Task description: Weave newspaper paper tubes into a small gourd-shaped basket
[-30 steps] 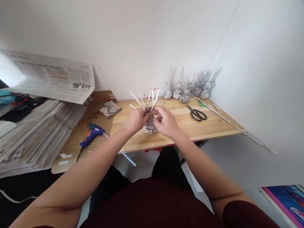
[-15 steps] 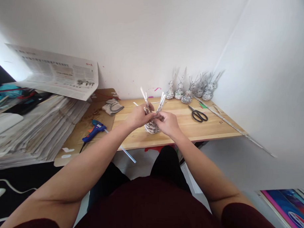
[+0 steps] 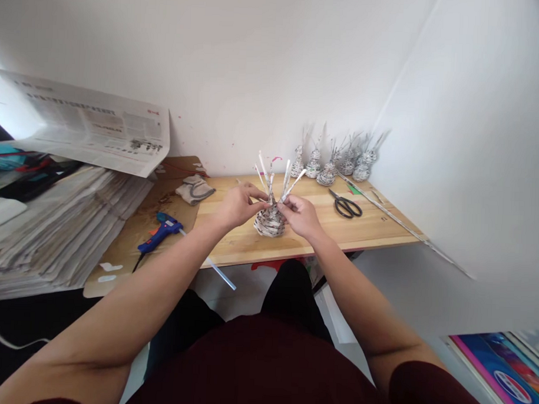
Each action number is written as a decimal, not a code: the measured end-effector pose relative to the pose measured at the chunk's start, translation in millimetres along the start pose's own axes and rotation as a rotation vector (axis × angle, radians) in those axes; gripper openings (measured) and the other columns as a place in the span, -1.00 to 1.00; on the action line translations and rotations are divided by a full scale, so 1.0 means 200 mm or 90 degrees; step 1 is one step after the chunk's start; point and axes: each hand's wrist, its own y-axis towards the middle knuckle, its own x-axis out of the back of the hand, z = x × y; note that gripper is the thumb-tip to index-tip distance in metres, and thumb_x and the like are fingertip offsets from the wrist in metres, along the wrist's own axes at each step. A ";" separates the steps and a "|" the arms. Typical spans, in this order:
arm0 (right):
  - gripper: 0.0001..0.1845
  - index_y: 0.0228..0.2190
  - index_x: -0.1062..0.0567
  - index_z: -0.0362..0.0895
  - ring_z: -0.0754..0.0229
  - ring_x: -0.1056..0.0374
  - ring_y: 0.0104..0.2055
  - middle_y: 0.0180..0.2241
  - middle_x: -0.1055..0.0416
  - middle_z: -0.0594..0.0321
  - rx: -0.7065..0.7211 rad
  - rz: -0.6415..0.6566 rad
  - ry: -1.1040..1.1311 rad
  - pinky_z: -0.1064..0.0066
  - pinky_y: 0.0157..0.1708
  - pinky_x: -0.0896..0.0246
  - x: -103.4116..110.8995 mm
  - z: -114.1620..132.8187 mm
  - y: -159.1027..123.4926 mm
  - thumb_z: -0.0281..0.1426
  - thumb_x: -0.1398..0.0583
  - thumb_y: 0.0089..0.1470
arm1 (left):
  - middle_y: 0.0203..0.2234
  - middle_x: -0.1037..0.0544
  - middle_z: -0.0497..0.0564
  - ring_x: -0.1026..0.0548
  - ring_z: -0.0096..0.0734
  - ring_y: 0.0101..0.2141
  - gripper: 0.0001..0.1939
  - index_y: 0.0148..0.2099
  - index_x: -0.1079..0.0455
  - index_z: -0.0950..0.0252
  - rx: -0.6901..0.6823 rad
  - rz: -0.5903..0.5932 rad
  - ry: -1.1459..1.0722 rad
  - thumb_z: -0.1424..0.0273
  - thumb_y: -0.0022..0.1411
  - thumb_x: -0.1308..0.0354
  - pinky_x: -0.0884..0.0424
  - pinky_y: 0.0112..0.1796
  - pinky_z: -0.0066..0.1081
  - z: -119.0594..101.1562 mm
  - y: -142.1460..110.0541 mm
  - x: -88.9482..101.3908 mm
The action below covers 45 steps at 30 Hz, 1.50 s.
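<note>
A small round basket woven from rolled newspaper strips (image 3: 269,223) stands upright on the wooden table (image 3: 232,248), several paper sticks (image 3: 265,166) rising from its narrowed top. My left hand (image 3: 243,206) is at the basket's upper left, thumb and fingertips pinched at the woven neck. From the right, my right hand (image 3: 301,216) pinches the base of a paper stick (image 3: 295,183) that leans outward. The exact strip under my left fingertips is too small to make out.
Black-handled scissors (image 3: 346,204) lie to the right, near a long paper rod (image 3: 397,219). Several finished woven gourd shapes (image 3: 327,171) stand by the wall. At left are a blue glue gun (image 3: 160,232), a glove (image 3: 195,189) and stacked newspapers (image 3: 96,219).
My left hand has drawn back a little to the left, uncovering more of the basket. The paper sticks now spread wider, one leaning right at my right hand. The view has shifted slightly.
</note>
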 end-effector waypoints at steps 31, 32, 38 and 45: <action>-0.72 -0.47 -0.42 -0.08 0.17 -0.32 -0.37 -0.52 -0.35 0.29 0.103 0.011 0.053 0.39 -0.38 -0.24 -0.10 -0.04 -0.02 -0.14 -0.16 0.13 | -0.27 -0.56 0.15 -0.55 -0.15 -0.30 -0.86 -0.31 -0.51 0.31 -0.004 0.081 0.297 0.42 0.20 -0.12 -0.41 -0.27 -0.29 -0.12 -0.01 -0.03; -0.73 -0.46 -0.43 -0.08 0.17 -0.33 -0.36 -0.52 -0.36 0.28 0.105 0.000 0.059 0.39 -0.38 -0.25 -0.10 -0.05 -0.02 -0.15 -0.16 0.13 | -0.27 -0.56 0.16 -0.55 -0.13 -0.29 -0.85 -0.30 -0.51 0.31 0.004 0.077 0.321 0.43 0.20 -0.10 -0.40 -0.28 -0.29 -0.14 -0.02 -0.03; -0.72 -0.47 -0.50 -0.09 0.19 -0.35 -0.37 -0.44 -0.42 0.24 0.106 -0.070 0.089 0.38 -0.35 -0.30 -0.10 -0.06 -0.02 -0.14 -0.25 0.09 | -0.36 -0.55 0.07 -0.53 -0.22 -0.32 -0.88 -0.30 -0.52 0.28 0.020 0.063 0.248 0.39 0.19 -0.17 -0.39 -0.27 -0.33 -0.11 -0.03 -0.03; -0.74 -0.48 -0.50 -0.10 0.21 -0.37 -0.37 -0.41 -0.46 0.24 0.133 -0.100 0.104 0.37 -0.29 -0.32 -0.13 0.00 -0.05 -0.16 -0.27 0.05 | -0.38 -0.57 0.13 -0.55 -0.15 -0.33 -0.84 -0.38 -0.53 0.28 0.031 0.039 0.336 0.40 0.17 -0.14 -0.37 -0.34 -0.31 -0.15 -0.04 -0.02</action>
